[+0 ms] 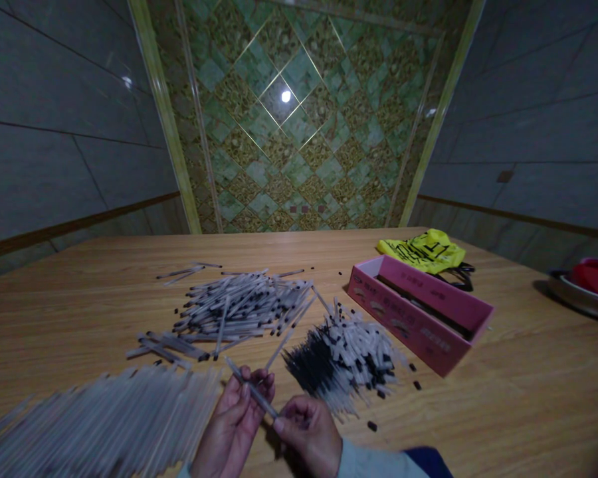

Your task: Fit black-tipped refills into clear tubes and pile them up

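Observation:
Near the bottom centre, my left hand (236, 418) is closed round a slim translucent pen tube (259, 398) that slants down to the right. The fingers of my right hand (306, 428) pinch the tube's lower end. Behind my hands lies a heap of translucent tubes with dark ends (244, 305). To the right are a pile of clear caps (363, 345) and a bundle of dark refills (313, 362). A wide layer of clear tubes (114, 421) covers the table's left front.
An open pink box (418, 322) stands at the right, with a yellow bag (423, 249) behind it. At the far right is a metal tray with something red (595, 279). Small black plugs (372, 426) lie scattered on the wooden table (533, 385).

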A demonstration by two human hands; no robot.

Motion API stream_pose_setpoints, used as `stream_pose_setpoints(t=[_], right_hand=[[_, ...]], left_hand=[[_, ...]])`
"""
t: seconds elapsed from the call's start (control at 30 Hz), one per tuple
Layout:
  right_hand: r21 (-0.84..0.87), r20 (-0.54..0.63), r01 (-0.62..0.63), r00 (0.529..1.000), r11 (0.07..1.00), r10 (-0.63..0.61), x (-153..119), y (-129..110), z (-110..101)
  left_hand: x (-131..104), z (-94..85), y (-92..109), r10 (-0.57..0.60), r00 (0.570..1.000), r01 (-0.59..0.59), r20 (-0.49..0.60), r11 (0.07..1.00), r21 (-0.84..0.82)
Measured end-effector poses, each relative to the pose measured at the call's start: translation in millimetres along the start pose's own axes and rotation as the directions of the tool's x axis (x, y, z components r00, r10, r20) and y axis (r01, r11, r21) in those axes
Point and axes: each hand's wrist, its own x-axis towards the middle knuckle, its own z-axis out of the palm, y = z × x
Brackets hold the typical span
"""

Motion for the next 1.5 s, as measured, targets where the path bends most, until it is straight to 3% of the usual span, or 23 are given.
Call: stream_pose_setpoints(t=[0.1,0.3,0.47,0.67,0.83,1.03,1.23,1.4,1.5], right_hand=[[-0.106,-0.1,0.082,0.991,0.991,-0.093,-1.4,0.1,-0.2],[-0.049,0.049,0.0,0.999,0.999,0.002,-1.6,2.7,3.0],[-0.14,-0.092,0.096,0.99,0.986,-0.109,-2.6,0.2,0.9],[-0.036,0.078,0.036,0.996,0.999,-0.033,-1.4,4.0,1.6],[-0.128,-0.082,0.115,0.989,0.985,-0.127,-3.7,-0.1,-0.5],[-0.074,0.045,0.056,0.998,0.996,-0.053,-3.1,-1.0,0.8],[-0.192,-0.1,0.136,0.983,0.972,-0.157,-5.5,-5.6,-2.0],[-0.051,0.062,0.018,0.998,0.999,-0.015,-4.1,-0.8,0.2],[-0.059,0.015,0.078,0.997,0.995,-0.077,-3.9,-0.1,-1.0]], left_hand=[[0.7,0.0,-0.6,0.006,1.0,-0.006,-0.018,1.0,0.009],[0.0,0.4,-0.2,0.013,1.0,-0.013,0.016,1.0,0.012],[-0.4,0.1,-0.1,0.017,1.0,-0.017,-0.003,1.0,0.016],[0.7,-0.8,-1.3,0.044,0.999,-0.044,0.005,0.998,0.034],[-1.1,-0.5,-2.0,0.025,1.0,-0.025,-0.003,0.999,0.038],[-1.9,2.7,-2.1,0.033,0.999,-0.032,-0.012,0.999,0.037],[-1.1,1.0,-3.5,0.051,0.999,-0.051,0.005,0.998,0.042],[-2.7,4.7,-2.9,0.055,0.998,-0.055,-0.007,0.997,0.052],[-2.9,5.6,-2.1,0.067,0.997,-0.066,-0.024,0.996,0.061]])
